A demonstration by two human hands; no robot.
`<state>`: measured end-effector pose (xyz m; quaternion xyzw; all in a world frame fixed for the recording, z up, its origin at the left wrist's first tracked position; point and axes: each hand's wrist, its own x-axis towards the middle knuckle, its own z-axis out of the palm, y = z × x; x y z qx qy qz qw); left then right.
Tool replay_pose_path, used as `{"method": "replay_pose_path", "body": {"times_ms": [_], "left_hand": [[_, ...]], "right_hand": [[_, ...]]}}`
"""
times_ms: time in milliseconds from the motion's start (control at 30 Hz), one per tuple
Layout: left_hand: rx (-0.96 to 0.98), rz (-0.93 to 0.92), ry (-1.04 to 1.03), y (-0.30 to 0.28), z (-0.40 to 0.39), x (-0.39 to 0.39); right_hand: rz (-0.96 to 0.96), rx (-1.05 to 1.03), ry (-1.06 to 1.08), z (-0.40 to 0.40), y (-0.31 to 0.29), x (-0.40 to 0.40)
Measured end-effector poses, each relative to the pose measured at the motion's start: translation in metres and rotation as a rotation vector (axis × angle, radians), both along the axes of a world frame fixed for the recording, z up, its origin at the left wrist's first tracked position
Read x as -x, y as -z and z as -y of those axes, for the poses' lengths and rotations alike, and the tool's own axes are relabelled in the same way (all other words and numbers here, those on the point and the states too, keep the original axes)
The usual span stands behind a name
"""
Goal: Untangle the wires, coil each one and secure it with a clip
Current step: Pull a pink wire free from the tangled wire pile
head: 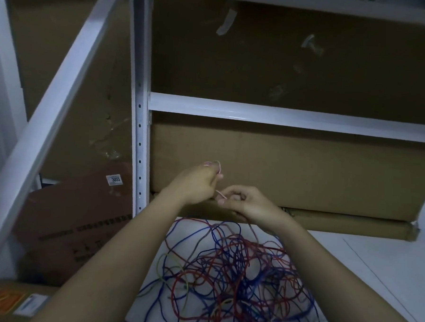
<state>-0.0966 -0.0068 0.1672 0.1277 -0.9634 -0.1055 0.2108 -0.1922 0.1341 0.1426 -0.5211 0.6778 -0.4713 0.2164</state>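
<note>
While both forearms are reaching forward over the tangle of wires (238,268) lying on the white surface (374,255), the left hand (195,182) is pinching a pale wire (220,194) with fingers curled, and the right hand (246,202) is gripping its other stretch just beside it.

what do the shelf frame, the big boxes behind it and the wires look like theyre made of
Shelf frame: looks like painted metal, white and slightly glossy, with a row of punched holes down the upright.
Boxes: brown corrugated cardboard by the look, matte, with tape remnants.
Tangled wires: thin, flexible strands, probably plastic-insulated, in red, blue and yellowish green; the core is not visible.
</note>
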Motion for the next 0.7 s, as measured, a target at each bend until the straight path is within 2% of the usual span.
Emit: {"method": "replay_pose_path", "body": {"times_ms": [133, 200, 267, 333, 467, 567, 700], "left_hand": [[-0.183, 0.052, -0.011, 0.012, 0.012, -0.005], [-0.252, 0.064, 0.037, 0.013, 0.013, -0.009], [-0.339, 0.06, 0.099, 0.014, 0.011, -0.01], [-0.423, -0.018, 0.114, 0.014, 0.007, -0.01], [-0.484, -0.229, 0.072, 0.009, 0.006, -0.003], [-0.503, -0.327, 0.026, 0.007, 0.004, 0.007], [-0.657, -0.546, -0.094, 0.004, 0.004, 0.018]], "right_hand": [[-0.1, -0.11, 0.038, -0.014, 0.001, 0.017], [-0.103, -0.083, 0.072, -0.017, 0.0, 0.022], [-0.204, -0.045, 0.109, -0.019, -0.002, 0.024], [-0.244, -0.022, 0.133, -0.02, -0.006, 0.026], [0.068, -0.001, 0.045, -0.034, -0.015, 0.025], [-0.097, 0.036, -0.041, -0.043, -0.014, 0.017], [-0.095, 0.067, -0.002, -0.045, 0.003, 0.013]]}}
